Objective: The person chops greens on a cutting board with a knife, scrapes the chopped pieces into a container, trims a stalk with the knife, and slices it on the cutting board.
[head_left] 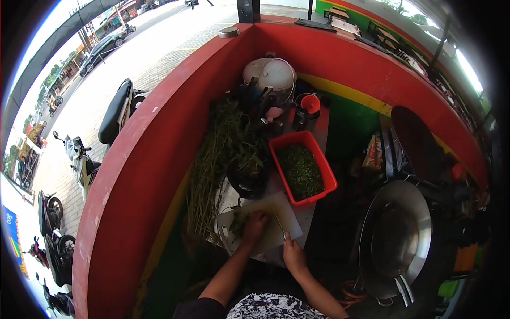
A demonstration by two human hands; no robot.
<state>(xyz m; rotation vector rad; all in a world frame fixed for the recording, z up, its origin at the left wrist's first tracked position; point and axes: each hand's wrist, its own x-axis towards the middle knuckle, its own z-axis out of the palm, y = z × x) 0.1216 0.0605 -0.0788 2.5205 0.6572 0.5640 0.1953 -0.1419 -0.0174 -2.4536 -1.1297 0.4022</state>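
A white cutting board (289,212) lies on the small table in front of me. My left hand (256,225) is closed over the board, with leafy greens (238,222) pressed under and beside its fingers. A knife (278,219) is in my right hand (294,255), its blade pointing away from me over the board. Behind the board stands a red basin (331,183) holding chopped greens (300,169). To its left, a dark bag (247,183) sits below a heap of long-stemmed greens (204,165).
A large wok (396,239) is at the right. White buckets (277,74) and a red funnel-like cup (310,103) stand at the back. A red wall (159,138) bounds the left and back, with motorbikes (79,159) outside.
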